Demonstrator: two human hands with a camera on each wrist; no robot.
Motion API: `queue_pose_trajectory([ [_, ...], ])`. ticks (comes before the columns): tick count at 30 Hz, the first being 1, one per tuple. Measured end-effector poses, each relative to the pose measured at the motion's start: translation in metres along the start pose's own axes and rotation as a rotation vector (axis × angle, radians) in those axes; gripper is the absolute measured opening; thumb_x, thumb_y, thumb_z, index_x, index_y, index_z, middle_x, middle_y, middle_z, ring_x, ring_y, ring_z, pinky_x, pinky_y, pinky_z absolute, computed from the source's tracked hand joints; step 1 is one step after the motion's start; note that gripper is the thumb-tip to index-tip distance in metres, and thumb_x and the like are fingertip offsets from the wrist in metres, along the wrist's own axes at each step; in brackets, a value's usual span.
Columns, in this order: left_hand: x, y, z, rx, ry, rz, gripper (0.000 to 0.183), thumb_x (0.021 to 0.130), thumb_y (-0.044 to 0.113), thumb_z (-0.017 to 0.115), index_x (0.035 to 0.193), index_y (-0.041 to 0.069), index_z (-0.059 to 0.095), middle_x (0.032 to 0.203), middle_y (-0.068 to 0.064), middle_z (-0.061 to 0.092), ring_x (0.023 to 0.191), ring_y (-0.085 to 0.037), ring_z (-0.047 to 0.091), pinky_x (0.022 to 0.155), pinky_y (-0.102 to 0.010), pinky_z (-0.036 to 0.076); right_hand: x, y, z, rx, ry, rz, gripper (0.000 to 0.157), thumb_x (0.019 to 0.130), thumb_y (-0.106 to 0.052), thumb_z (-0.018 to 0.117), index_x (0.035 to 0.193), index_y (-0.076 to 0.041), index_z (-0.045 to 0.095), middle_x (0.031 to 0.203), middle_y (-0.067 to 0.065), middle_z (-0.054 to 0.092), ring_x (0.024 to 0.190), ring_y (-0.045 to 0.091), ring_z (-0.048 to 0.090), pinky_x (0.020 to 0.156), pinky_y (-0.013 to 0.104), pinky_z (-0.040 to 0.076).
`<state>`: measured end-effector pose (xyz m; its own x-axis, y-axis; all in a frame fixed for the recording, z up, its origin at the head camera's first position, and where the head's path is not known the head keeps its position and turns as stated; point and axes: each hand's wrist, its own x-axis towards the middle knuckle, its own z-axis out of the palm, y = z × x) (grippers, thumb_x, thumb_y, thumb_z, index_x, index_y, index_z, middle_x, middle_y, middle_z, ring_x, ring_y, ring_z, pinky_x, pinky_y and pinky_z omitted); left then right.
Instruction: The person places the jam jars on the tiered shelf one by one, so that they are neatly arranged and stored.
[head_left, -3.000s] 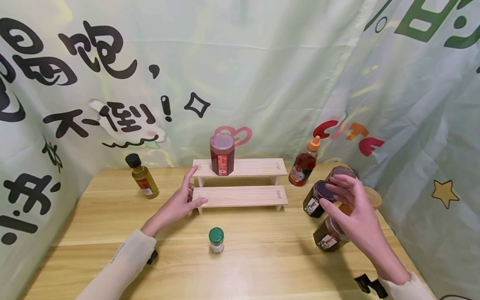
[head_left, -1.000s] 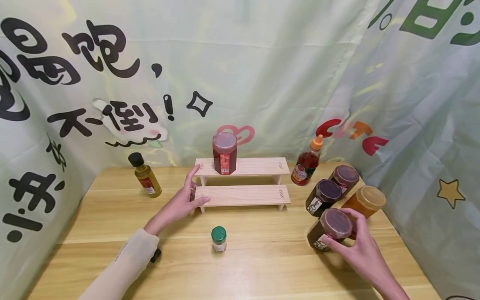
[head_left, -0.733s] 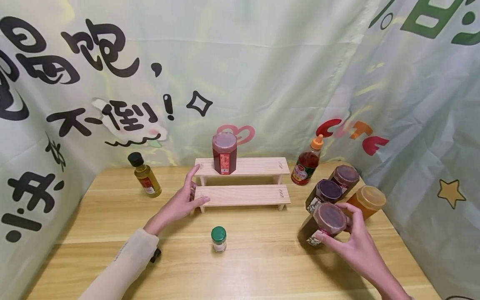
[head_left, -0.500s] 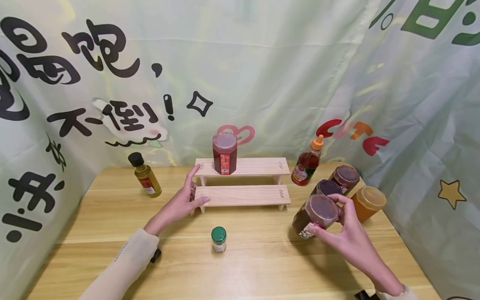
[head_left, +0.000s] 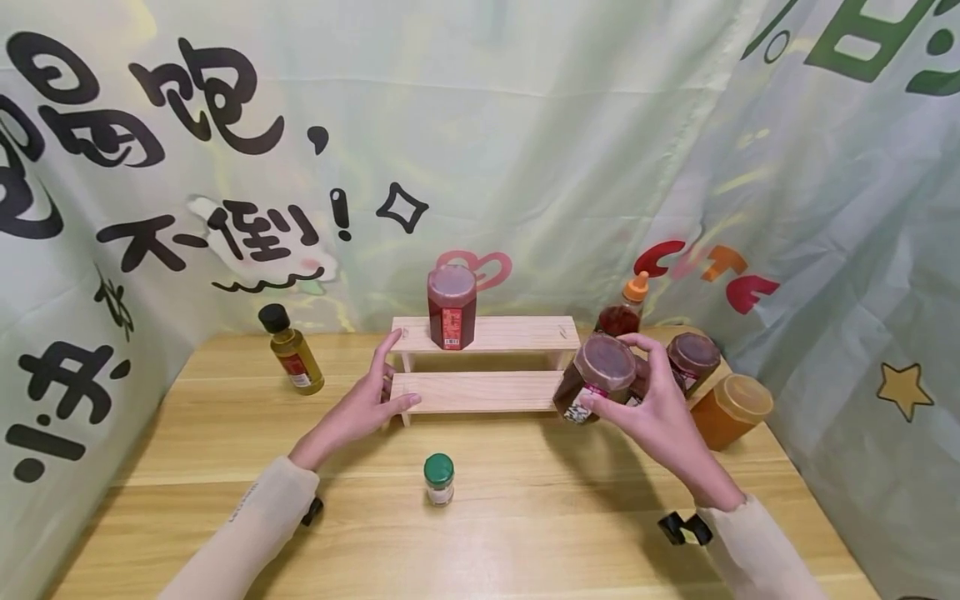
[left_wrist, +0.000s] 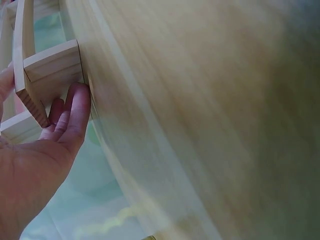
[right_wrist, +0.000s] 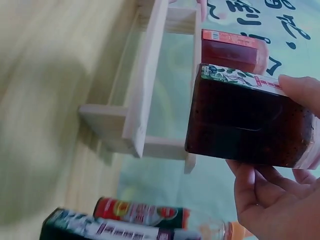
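A two-tier wooden rack (head_left: 480, 393) stands at the back middle of the table. My left hand (head_left: 362, 407) grips its left end; in the left wrist view the fingers (left_wrist: 75, 112) reach behind the lower board with the thumb on the other side. My right hand (head_left: 660, 421) holds a dark jar (head_left: 588, 379) between thumb and fingers, raised and tilted, overlapping the rack's right end. The right wrist view shows the jar (right_wrist: 245, 120) beyond the ends of the boards. On the upper tier sits a reddish jar (head_left: 452, 308) with a red label.
Behind the right hand are a red sauce bottle (head_left: 619, 318) with an orange cap, a dark jar (head_left: 693, 358) and an amber jar (head_left: 731, 408); another dark jar is mostly hidden. A green-capped shaker (head_left: 438, 479) stands in front, an oil bottle (head_left: 295, 354) at left.
My right hand has taken hold of the front dark jar on the right, lifted it and carried it left and back towards the rack. The left hand stays on the rack.
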<state>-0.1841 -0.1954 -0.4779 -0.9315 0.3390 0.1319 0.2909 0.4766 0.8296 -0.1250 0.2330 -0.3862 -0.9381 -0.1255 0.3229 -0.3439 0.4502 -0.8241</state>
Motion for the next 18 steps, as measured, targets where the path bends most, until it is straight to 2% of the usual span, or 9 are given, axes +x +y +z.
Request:
queue_pose_trajectory([
  [3, 0.0, 0.0, 0.0, 0.001, -0.005, -0.006, 0.11, 0.103, 0.02, 0.08, 0.175, 0.038, -0.002, 0.102, -0.013, 0.051, 0.082, -0.023, 0.05, 0.068, -0.034, 0.047, 0.013, -0.001, 0.005, 0.014, -0.002, -0.004, 0.089, 0.089, -0.01, 0.093, 0.157, -0.012, 0.036, 0.132, 0.013, 0.069, 0.112, 0.012, 0.068, 0.084, 0.021, 0.056],
  [9, 0.0, -0.001, -0.001, 0.0, -0.001, -0.015, 0.11, 0.103, 0.021, 0.08, 0.175, 0.04, -0.002, 0.101, -0.013, 0.05, 0.081, -0.023, 0.049, 0.067, -0.034, 0.046, 0.038, -0.002, 0.014, 0.135, -0.015, -0.047, 0.086, 0.09, -0.004, 0.091, 0.157, -0.009, 0.038, 0.141, 0.011, 0.061, 0.12, 0.02, 0.065, 0.093, 0.021, 0.055],
  [15, 0.0, -0.001, -0.001, 0.001, -0.005, -0.005, 0.111, 0.103, 0.02, 0.08, 0.175, 0.039, -0.001, 0.097, -0.011, 0.049, 0.08, -0.022, 0.048, 0.066, -0.033, 0.045, 0.059, -0.005, 0.022, 0.234, -0.054, -0.002, 0.086, 0.093, -0.002, 0.088, 0.16, -0.012, 0.035, 0.145, 0.014, 0.061, 0.123, 0.021, 0.066, 0.093, 0.024, 0.058],
  [18, 0.0, -0.002, -0.001, -0.001, -0.005, -0.005, 0.111, 0.103, 0.019, 0.08, 0.175, 0.039, -0.001, 0.097, -0.011, 0.048, 0.08, -0.023, 0.047, 0.066, -0.032, 0.045, 0.071, -0.005, 0.025, 0.241, -0.073, 0.006, 0.087, 0.093, -0.003, 0.088, 0.162, -0.014, 0.035, 0.145, 0.016, 0.062, 0.123, 0.023, 0.065, 0.089, 0.024, 0.059],
])
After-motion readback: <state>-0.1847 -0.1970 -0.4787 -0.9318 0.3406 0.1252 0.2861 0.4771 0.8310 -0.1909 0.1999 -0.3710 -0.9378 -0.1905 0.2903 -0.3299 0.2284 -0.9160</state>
